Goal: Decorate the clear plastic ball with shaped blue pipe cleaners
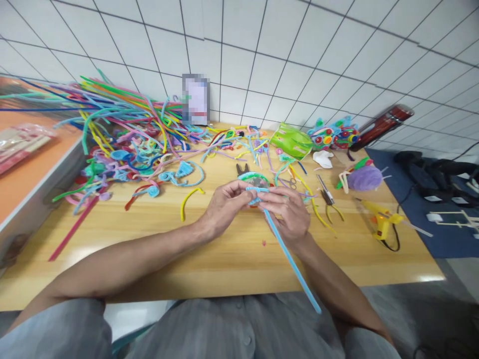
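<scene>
"What are the hands doing?"

"They're close together over the middle of the pale wooden table (224, 259), thumbs and fingers pinching one thing between them: a long, light-blue fuzzy craft stem (292, 259). The left hand (230, 202) grips the short folded part at its top, and the right hand (286, 212) pinches it from the other side. I can't tell whether the fingertips touch each other."

"And the rest of the stem?"

"It slants down from under the right hand, passing over the table's front edge in the view."

"What's just behind the hands?"

"A round, green-rimmed object (258, 178), partly hidden by the fingers; I can't make out what it is."

"Anything near the left hand?"

"A short, curved yellow fuzzy piece (189, 199) lies to its left. Beyond that, a tangled heap of many-coloured fuzzy stems (130, 119) fills the back left corner."

"And toward the right edge?"

"Pliers with yellow handles (333, 207) lie near the right hand, then a yellow glue gun (383, 222) nearer the edge. A fluffy purple ball (364, 178) sits behind the gun, and a dark red, shiny cylinder (385, 127) is at the back right corner."
</scene>
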A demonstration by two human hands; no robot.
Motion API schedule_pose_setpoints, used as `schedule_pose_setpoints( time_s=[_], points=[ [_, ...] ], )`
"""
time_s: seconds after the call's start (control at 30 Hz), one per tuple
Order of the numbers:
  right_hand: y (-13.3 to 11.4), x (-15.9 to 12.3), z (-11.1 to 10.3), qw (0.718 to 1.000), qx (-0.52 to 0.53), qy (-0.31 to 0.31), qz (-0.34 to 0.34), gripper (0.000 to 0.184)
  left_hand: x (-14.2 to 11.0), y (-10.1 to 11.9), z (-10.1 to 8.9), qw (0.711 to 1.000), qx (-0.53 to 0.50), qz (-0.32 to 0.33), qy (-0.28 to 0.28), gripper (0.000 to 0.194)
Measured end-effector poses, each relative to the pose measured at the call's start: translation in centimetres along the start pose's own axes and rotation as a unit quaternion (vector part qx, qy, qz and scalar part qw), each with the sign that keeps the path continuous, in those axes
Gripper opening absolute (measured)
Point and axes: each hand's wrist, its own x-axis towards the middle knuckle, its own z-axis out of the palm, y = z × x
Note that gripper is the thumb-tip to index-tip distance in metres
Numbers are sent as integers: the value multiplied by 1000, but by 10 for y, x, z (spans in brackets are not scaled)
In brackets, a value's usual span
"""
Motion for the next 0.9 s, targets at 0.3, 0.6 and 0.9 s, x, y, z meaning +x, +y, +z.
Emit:
schedule_pose_setpoints(
  time_s=[0.3, 0.6, 0.9],
  points=[
    [2, 4, -1, 999, -38, -12, -36, 25, -1, 0, -2, 999, -40, -29, -13, 33],
    [0, -1, -1, 998, 29, 32, 44, 29, 1, 2, -4, 999, -33, -22, 9, 30],
    [-15, 10, 5, 849, 290, -54, 439, 30, -3, -2, 1, 1000, -6, 26, 15, 38]
  ],
)
